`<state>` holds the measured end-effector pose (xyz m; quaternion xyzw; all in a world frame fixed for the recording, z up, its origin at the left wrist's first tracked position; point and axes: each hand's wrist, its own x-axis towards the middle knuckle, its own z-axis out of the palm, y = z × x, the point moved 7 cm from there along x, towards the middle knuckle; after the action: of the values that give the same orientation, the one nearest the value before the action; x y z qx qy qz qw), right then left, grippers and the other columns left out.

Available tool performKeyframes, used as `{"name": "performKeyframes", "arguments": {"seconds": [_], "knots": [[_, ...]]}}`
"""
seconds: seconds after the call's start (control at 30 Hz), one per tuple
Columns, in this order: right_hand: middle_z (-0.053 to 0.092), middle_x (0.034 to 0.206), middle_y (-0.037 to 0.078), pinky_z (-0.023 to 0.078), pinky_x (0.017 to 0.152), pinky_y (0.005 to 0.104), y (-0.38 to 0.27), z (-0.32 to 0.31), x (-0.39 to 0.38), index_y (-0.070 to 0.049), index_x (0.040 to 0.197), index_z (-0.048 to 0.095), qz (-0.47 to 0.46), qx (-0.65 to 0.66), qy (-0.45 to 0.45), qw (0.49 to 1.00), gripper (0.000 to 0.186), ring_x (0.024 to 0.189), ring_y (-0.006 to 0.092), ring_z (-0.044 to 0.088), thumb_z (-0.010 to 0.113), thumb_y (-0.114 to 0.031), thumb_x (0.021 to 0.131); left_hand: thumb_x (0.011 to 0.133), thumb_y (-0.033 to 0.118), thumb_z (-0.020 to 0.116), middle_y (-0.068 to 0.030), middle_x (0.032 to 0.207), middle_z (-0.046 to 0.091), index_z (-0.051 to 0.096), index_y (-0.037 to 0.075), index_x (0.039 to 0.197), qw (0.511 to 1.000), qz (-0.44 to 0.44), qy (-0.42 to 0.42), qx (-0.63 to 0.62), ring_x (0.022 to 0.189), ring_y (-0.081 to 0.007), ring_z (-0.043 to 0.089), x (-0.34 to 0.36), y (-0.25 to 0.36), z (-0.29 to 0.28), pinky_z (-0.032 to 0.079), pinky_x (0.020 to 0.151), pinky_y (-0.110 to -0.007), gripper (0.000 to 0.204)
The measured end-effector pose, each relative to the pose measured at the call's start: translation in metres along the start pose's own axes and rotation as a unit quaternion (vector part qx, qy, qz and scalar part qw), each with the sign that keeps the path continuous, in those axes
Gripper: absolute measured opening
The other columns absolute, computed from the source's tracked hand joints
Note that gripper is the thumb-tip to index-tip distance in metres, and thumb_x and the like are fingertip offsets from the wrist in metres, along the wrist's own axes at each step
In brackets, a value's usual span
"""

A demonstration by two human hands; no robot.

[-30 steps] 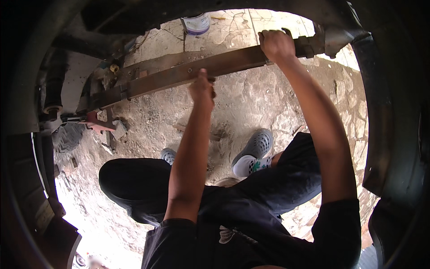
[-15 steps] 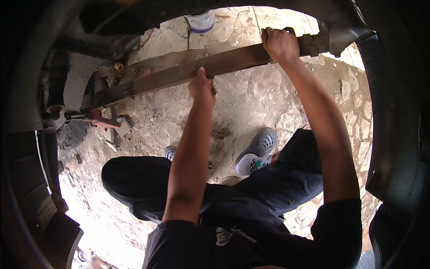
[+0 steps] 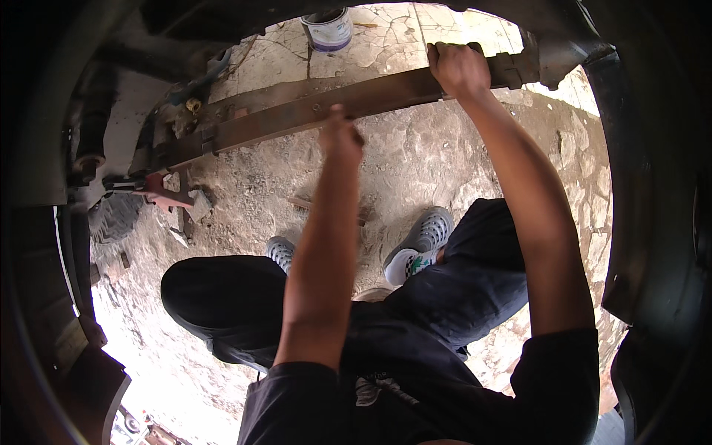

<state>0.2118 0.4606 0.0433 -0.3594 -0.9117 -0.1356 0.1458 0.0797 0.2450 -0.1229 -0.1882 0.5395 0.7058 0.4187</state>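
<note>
A long rust-brown leaf spring slants across the upper part of the view, with metal clips near both ends. My right hand is closed over it toward its right end, fingers wrapped over the far edge. Just below the middle of the spring is my left hand, blurred by motion. Its fingers are curled in and one digit points up toward a small round hole in the spring. Whatever the left fingers hold, if anything, is hidden.
Dark vehicle parts frame both sides and the top. A red metal stand is beside grey stone blocks and a tyre at left. A paint bucket stands beyond the spring. My clog-shod feet rest on rough ground.
My left hand has shifted slightly right along the spring and looks blurred. My right hand keeps its hold on the spring. The whole view has moved a little.
</note>
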Motion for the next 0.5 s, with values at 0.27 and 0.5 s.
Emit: {"name": "performKeyframes", "arguments": {"seconds": [0.27, 0.5], "knots": [[0.074, 0.076, 0.012, 0.053, 0.081, 0.0397, -0.004, -0.004, 0.0, -0.013, 0.083, 0.073, 0.027, -0.013, -0.052, 0.998, 0.041, 0.071, 0.0305, 0.072, 0.045, -0.037, 0.101, 0.095, 0.043, 0.068, 0.0002, 0.065, 0.05, 0.059, 0.014, 0.086, 0.989, -0.08, -0.062, 0.112, 0.054, -0.013, 0.047, -0.069, -0.042, 0.086, 0.038, 0.044, -0.03, 0.032], [0.074, 0.084, 0.016, 0.053, 0.087, 0.0397, -0.004, -0.001, 0.009, -0.011, 0.086, 0.075, 0.054, 0.033, -0.052, 0.997, 0.043, 0.081, 0.0332, 0.073, 0.044, -0.037, 0.1, 0.097, 0.042, 0.066, 0.0016, 0.062, 0.048, 0.058, 0.013, 0.082, 0.994, -0.035, -0.067, 0.075, 0.049, -0.0124, 0.044, -0.015, -0.026, 0.046, 0.036, 0.043, -0.028, 0.033]]}}
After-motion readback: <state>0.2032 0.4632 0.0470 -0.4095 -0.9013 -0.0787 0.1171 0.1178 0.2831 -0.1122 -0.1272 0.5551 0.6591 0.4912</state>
